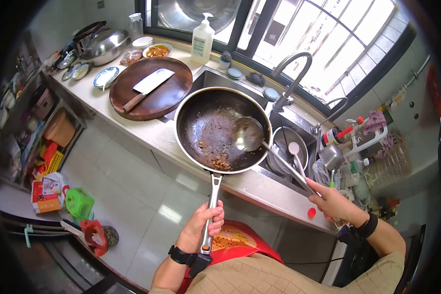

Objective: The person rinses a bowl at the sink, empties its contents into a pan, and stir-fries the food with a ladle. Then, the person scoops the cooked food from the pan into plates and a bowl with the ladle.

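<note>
My left hand (204,226) is wrapped round the metal handle of a dark frying pan (206,115), which is held over the counter edge and the sink. Brown food residue (219,161) lies in the pan, thickest near the handle side. In my right hand (330,200) is the long handle of a metal ladle (248,134). The ladle's bowl is inside the pan at its right side; whether it touches the bottom I cannot tell.
Left of the pan, a cleaver (152,82) lies on a round wooden chopping board (117,98). Behind the pan is the sink (215,81) with a curved faucet (306,61). Dishes fill a metal basin (304,142). A soap bottle (202,41) stands by the window.
</note>
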{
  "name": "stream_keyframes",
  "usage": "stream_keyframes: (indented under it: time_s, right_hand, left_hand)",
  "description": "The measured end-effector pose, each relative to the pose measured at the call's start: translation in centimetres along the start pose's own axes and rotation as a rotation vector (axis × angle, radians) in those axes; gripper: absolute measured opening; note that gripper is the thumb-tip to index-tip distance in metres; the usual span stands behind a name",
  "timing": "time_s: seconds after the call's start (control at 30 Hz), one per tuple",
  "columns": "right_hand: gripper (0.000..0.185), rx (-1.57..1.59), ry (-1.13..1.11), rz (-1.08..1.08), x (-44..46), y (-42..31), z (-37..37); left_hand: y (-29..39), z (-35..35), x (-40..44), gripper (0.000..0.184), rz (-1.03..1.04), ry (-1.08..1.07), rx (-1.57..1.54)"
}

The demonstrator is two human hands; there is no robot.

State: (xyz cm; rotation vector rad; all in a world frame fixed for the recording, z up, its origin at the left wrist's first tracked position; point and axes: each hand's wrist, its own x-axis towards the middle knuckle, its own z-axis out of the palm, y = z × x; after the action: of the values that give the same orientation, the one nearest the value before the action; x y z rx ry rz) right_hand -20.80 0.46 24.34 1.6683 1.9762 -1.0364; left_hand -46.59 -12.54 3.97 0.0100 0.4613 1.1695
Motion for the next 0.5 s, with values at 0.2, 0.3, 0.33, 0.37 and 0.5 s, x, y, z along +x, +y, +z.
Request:
stream_keyframes:
  time_s: [0.2,0.3,0.33,0.37,0.5]
  right_hand:
    - [0.053,-0.033,-0.131,-0.090,-0.9,-1.2,0.6]
    - [0.049,-0.236,0.066,-0.182,1.8,-0.4,-0.4]
    - [0.048,-0.449,0.242,-0.336,3.4,1.4,-0.2]
    - [0.048,-0.451,0.240,-0.341,4.3,2.3,-0.2]
    - [0.057,-0.558,0.317,-0.454,5.0,2.9,0.0]
  left_hand:
    - [-0.4,0.9,0.2,0.014,-0.009,0.044,0.040]
    - [-0.1,0.6,0.1,0.014,0.008,0.029,0.009]
    - [0.0,0.6,0.0,0.014,0.015,0.023,-0.007]
    - [0.0,0.6,0.0,0.014,0.020,0.026,-0.009]
    - [-0.6,0.2,0.2,0.018,-0.002,0.035,0.015]
